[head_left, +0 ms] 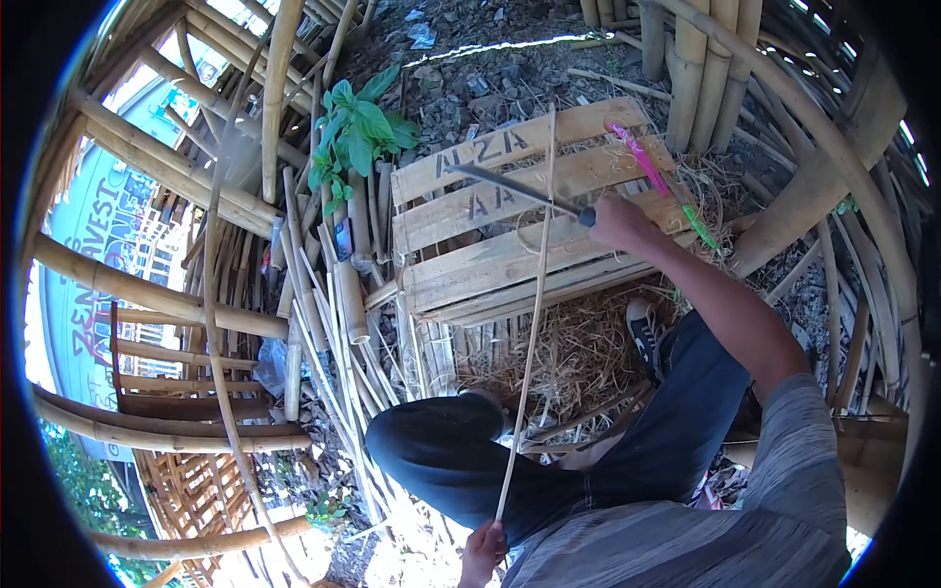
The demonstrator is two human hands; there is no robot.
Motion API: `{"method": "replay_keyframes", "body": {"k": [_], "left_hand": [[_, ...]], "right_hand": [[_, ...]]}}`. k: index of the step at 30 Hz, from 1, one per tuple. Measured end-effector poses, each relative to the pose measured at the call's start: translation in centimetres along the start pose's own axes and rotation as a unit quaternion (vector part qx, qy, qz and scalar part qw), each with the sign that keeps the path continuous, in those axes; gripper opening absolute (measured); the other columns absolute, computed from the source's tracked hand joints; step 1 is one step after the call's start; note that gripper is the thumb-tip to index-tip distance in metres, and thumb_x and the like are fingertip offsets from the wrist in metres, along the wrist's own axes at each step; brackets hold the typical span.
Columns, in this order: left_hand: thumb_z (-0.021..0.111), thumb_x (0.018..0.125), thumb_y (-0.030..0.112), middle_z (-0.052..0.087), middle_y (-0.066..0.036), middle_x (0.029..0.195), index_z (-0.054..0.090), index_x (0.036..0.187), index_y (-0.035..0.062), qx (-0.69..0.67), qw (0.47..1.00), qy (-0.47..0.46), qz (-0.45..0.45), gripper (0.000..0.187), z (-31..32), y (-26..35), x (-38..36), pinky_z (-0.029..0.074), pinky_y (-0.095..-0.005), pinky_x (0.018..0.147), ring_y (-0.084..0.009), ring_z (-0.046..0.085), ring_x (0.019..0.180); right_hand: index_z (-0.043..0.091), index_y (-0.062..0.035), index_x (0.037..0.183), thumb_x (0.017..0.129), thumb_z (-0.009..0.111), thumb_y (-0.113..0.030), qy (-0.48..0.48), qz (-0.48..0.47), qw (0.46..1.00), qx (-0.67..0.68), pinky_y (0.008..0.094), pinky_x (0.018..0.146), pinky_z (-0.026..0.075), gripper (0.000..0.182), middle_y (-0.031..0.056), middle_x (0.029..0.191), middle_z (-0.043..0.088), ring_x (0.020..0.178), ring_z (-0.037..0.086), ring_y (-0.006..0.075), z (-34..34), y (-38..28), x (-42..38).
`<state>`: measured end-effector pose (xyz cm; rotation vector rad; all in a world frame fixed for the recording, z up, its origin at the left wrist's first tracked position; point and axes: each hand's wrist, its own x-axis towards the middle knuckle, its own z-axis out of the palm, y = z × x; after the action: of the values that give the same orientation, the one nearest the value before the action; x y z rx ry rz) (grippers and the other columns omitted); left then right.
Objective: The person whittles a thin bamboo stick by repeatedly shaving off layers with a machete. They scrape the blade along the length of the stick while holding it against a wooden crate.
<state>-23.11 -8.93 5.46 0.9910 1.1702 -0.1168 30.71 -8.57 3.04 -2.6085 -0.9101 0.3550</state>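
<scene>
My right hand [619, 223] is closed on the dark handle of a long knife [510, 188], whose blade points left over the wooden crate [470, 263]. Low in the view, my left hand [482, 551] pinches the lower end of a long thin bamboo strip [534, 323]. The strip runs upward from that hand, across the crate's slats, and crosses the blade in the view. On the crate's right side lies a pink and green item [642, 157]. Black letters are marked on the slats.
Bamboo poles [176, 304] form a frame at the left, with more poles [706, 78] at the upper right. Cut strips [323, 343] lie left of the crate. A green plant [358, 127] grows behind it. Straw shavings [578, 363] cover the ground near my shoe [642, 328].
</scene>
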Motion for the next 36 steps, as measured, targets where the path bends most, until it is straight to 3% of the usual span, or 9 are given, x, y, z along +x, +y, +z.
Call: {"method": "replay_keyframes", "body": {"k": [14,19,22,24,26,28,29,33,36], "left_hand": [[0.043,0.097,0.031,0.047,-0.003,0.058,0.047,0.082,0.0053,0.002,0.998,-0.060,0.014,0.030,-0.6,-2.1,2.6,0.035,-0.0224,0.043,-0.0095,0.047,0.048],[0.054,0.082,0.013,0.054,-0.008,0.086,0.050,0.114,0.0026,0.570,0.676,0.094,0.458,0.034,-4.5,-11.1,1.9,0.044,-0.0355,0.052,-0.0211,0.053,0.071],[0.049,0.086,0.010,0.055,-0.012,0.096,0.048,0.119,0.0028,0.311,0.949,-0.012,0.051,0.035,-5.1,-10.3,2.5,0.049,-0.0411,0.065,-0.0268,0.054,0.073],[0.041,0.093,0.013,0.052,-0.015,0.121,0.049,0.123,0.0076,0.468,0.851,-0.116,0.208,0.032,-7.0,-6.8,2.4,0.049,-0.0413,0.083,-0.0293,0.055,0.104],[0.044,0.094,0.033,0.052,-0.021,0.123,0.044,0.128,0.0072,0.525,0.836,-0.073,-0.140,0.043,-1.0,6.3,-2.1,0.042,-0.0403,0.092,-0.0330,0.051,0.114],[0.045,0.092,0.041,0.062,-0.014,0.104,0.050,0.121,0.0106,0.594,0.742,0.157,0.267,0.042,-2.4,6.6,-2.5,0.050,-0.0394,0.065,-0.0296,0.062,0.080],[0.047,0.096,0.023,0.057,-0.007,0.074,0.049,0.106,0.0011,0.529,0.801,0.136,0.245,0.025,-3.1,8.3,-1.0,0.047,-0.0283,0.057,-0.0165,0.058,0.066],[0.046,0.096,0.023,0.061,-0.013,0.103,0.043,0.121,0.0026,0.189,0.928,-0.045,0.317,0.032,3.9,17.1,5.0,0.048,-0.0305,0.081,-0.0200,0.061,0.094],[0.045,0.095,0.034,0.061,-0.021,0.095,0.040,0.121,-0.0025,0.324,0.896,-0.005,0.305,0.045,7.7,16.5,13.7,0.048,-0.0319,0.074,-0.0265,0.063,0.084]], "right_hand": [[0.067,0.0002,0.080,0.066,0.060,-0.017,-0.059,-0.189,0.973,-0.117,0.0409,0.070,0.053,0.023,0.0191,0.078,0.065,0.078,0.066,0.0337,0.7,-2.3,-1.0],[0.067,0.0003,0.080,0.069,0.059,-0.018,0.006,-0.005,0.997,-0.079,0.0423,0.070,0.053,0.023,0.0194,0.080,0.066,0.077,0.066,0.0339,-2.2,1.3,1.6],[0.066,0.0002,0.080,0.071,0.058,-0.019,0.008,-0.031,0.992,-0.119,0.0427,0.071,0.052,0.023,0.0210,0.083,0.065,0.078,0.066,0.0343,-1.4,0.8,0.9],[0.067,-0.0001,0.081,0.072,0.057,-0.020,0.009,-0.017,0.994,-0.106,0.0424,0.072,0.052,0.023,0.0214,0.084,0.065,0.079,0.065,0.0343,-0.7,0.5,0.7],[0.067,-0.0004,0.081,0.072,0.057,-0.020,0.004,-0.007,0.996,-0.089,0.0422,0.073,0.052,0.024,0.0219,0.085,0.065,0.080,0.065,0.0342,-0.5,0.6,0.2],[0.066,0.0005,0.081,0.070,0.059,-0.017,0.003,0.000,0.998,-0.070,0.0433,0.075,0.051,0.022,0.0234,0.084,0.064,0.082,0.064,0.0362,-0.8,0.3,-0.1],[0.066,0.0005,0.081,0.070,0.059,-0.017,0.003,-0.004,0.998,-0.067,0.0433,0.075,0.051,0.022,0.0234,0.084,0.064,0.082,0.064,0.0362,-0.8,0.2,-0.2],[0.068,-0.0019,0.081,0.072,0.059,-0.021,-0.011,-0.006,0.997,-0.081,0.0414,0.073,0.052,0.023,0.0199,0.081,0.066,0.082,0.065,0.0333,-1.2,0.0,-0.1],[0.068,-0.0018,0.081,0.072,0.059,-0.021,-0.001,-0.019,0.997,-0.075,0.0410,0.073,0.052,0.023,0.0192,0.081,0.066,0.081,0.065,0.0331,-0.2,0.7,-0.1]]}}
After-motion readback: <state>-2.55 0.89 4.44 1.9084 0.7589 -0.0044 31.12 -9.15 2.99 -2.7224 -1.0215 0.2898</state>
